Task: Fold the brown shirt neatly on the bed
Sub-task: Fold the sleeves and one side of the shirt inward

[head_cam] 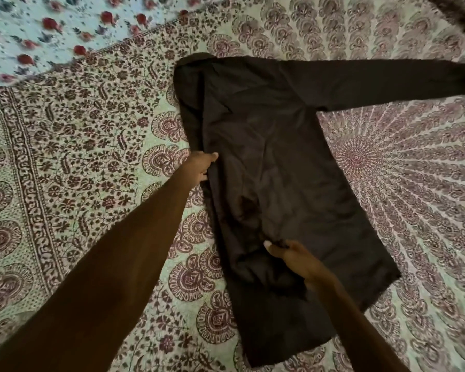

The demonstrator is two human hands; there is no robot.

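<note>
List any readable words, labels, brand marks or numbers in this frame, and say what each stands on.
None: no text shows anywhere.
Dark brown long-sleeved shirt: no visible tag, label or print.
Paisley-printed bedspread: pattern only.
Rose-printed sheet: blurred, flowers only.

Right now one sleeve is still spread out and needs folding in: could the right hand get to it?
Probably yes. The right hand pinches the brown shirt low down, nothing covers the outstretched sleeve, but it would have to let go and stretch far.

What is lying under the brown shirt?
The brown shirt lies on a patterned bedspread, visible all around it. Whatever sits directly beneath the cloth is covered.
</note>
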